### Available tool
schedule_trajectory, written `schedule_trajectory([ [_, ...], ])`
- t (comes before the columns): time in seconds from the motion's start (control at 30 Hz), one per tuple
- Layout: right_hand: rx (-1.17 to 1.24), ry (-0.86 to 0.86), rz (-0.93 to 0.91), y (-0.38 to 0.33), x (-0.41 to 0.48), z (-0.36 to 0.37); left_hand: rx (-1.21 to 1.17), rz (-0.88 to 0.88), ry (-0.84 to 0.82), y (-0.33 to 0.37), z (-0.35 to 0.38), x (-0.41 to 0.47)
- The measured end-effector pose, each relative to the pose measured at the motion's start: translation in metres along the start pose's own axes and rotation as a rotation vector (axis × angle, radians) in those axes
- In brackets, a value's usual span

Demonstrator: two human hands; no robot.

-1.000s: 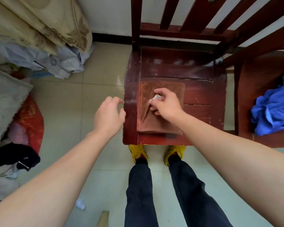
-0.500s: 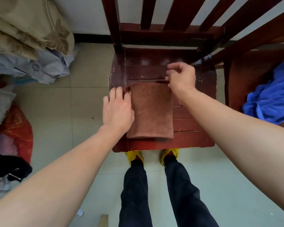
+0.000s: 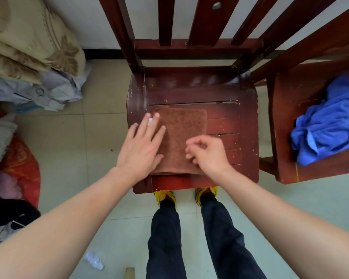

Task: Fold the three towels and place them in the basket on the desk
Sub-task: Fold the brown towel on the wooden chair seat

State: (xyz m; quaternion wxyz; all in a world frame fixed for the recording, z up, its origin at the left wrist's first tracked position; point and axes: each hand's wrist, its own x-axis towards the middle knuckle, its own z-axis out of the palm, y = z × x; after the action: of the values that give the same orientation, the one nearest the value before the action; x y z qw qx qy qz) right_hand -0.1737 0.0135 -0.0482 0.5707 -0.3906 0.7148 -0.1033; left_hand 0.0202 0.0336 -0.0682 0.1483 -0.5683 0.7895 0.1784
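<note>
A brown towel [image 3: 182,129], folded into a rectangle, lies flat on the seat of a dark red wooden chair [image 3: 244,121]. My left hand [image 3: 142,146] lies flat on the towel's left edge with its fingers straight and spread. My right hand [image 3: 207,153] hovers over the towel's near right corner, fingers loosely curled, holding nothing. A crumpled blue towel [image 3: 324,121] lies on the seat of a second wooden chair [image 3: 286,121] at the right. No basket or desk is in view.
Folded bedding [image 3: 28,37] and a pile of clothes [image 3: 48,89] lie on the floor at the left. A red bundle [image 3: 20,162] lies below them. A plastic bottle [image 3: 94,260] lies on the tiles near my legs. My feet stand at the chair's front edge.
My right hand has come back from the towel's far right corner to its near right side. My left hand has spread flat along the left edge. The towel lies folded and smooth.
</note>
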Motion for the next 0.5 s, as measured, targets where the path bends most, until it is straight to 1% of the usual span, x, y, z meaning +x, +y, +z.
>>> schedule_trajectory([
  [0.03, 0.012, -0.066, 0.086, 0.012, -0.008, 0.002, 0.011, 0.054, -0.026, 0.004, 0.005, -0.005],
  [0.07, 0.013, -0.091, 0.158, 0.023, -0.013, 0.001, 0.013, 0.069, -0.068, 0.005, 0.010, -0.009],
  [0.13, 0.054, -0.066, 0.248, 0.045, -0.015, -0.004, 0.006, 0.028, -0.151, 0.002, 0.021, -0.016],
  [0.2, 0.072, -0.080, 0.249, 0.052, -0.011, -0.011, -0.015, 0.007, -0.141, -0.001, 0.028, -0.019],
  [0.3, 0.007, -0.161, 0.240, 0.049, -0.004, -0.018, -0.004, 0.016, -0.161, 0.002, 0.024, -0.019],
  [0.33, -0.038, -0.139, 0.223, 0.048, -0.001, -0.021, -0.004, 0.012, -0.173, 0.003, 0.020, -0.018],
  [0.37, -0.117, -0.063, 0.188, 0.047, 0.004, -0.024, -0.012, 0.007, -0.166, 0.005, 0.016, -0.017],
  [0.4, -0.218, 0.051, 0.150, 0.047, 0.008, -0.028, -0.023, 0.016, -0.127, 0.006, 0.010, -0.015],
  [0.43, -0.293, 0.168, 0.106, 0.045, 0.013, -0.030, -0.030, 0.044, -0.061, 0.007, 0.004, -0.011],
  [0.47, -0.319, 0.235, 0.064, 0.042, 0.016, -0.032, -0.026, 0.087, 0.023, 0.009, 0.001, -0.006],
  [0.5, -0.323, 0.245, 0.045, 0.038, 0.017, -0.032, -0.019, 0.129, 0.109, 0.011, -0.002, 0.003],
])
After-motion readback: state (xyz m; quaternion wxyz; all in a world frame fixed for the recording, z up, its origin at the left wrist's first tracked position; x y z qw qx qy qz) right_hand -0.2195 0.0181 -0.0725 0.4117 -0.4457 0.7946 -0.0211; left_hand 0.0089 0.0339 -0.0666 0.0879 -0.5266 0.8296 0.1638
